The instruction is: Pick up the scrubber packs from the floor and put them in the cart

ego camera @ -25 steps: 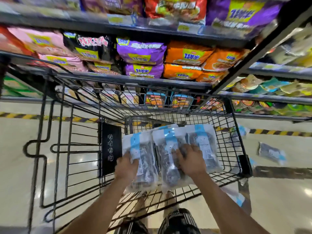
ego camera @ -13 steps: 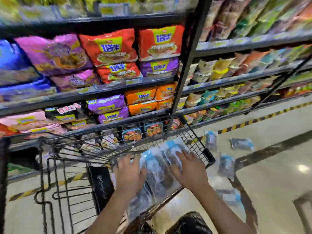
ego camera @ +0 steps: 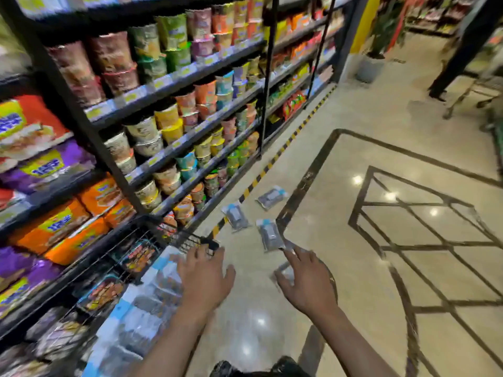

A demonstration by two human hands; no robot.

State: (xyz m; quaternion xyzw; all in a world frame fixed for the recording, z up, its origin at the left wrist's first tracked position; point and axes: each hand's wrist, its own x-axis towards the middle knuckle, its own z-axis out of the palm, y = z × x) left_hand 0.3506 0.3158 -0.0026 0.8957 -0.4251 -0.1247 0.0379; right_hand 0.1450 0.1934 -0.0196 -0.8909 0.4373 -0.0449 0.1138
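Three scrubber packs (ego camera: 268,213) lie loose on the floor (ego camera: 353,268) beside the shelf (ego camera: 174,148), apparently awaiting pickup; others already sit in the cart (ego camera: 152,268). The left hand (ego camera: 202,278) and right hand (ego camera: 307,281) hover with fingers spread, holding nothing, likely reaching for the nearest pack.

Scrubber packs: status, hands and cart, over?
Left hand and right hand both open, empty. Packs in the cart; three packs clearly on the floor ahead, a blurred one perhaps under right hand. Path clear.
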